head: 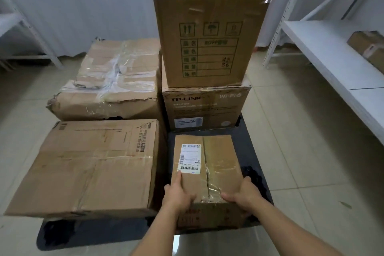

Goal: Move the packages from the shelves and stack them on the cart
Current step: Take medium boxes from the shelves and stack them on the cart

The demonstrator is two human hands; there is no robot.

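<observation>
Brown cardboard boxes with a white barcode label sit on a black cart beside white shelves.

The dark cart bears four cardboard boxes directly, and the white shelf one package.

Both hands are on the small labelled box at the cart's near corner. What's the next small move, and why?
Probably let go and pull both hands back. The small box already appears to sit on the cart in front of the TP-LINK box, with the left hand and right hand gripping its near end.
</observation>
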